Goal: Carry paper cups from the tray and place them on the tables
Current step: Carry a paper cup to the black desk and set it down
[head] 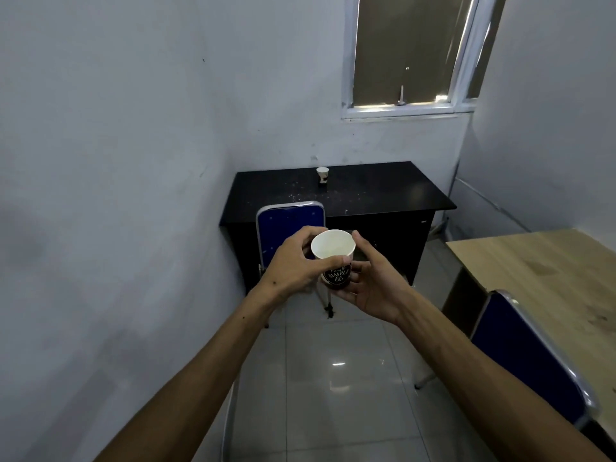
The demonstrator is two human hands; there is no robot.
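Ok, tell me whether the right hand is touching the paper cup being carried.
Touching. The head view shows the right hand cradling the paper cup, fingers against its dark lower wall.

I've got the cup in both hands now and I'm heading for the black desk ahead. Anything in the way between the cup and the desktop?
The held cup is gripped by the left hand and right hand. A blue chair stands at the black desk's near edge, left of centre. The desktop's right part looks open; another cup stands near the back.
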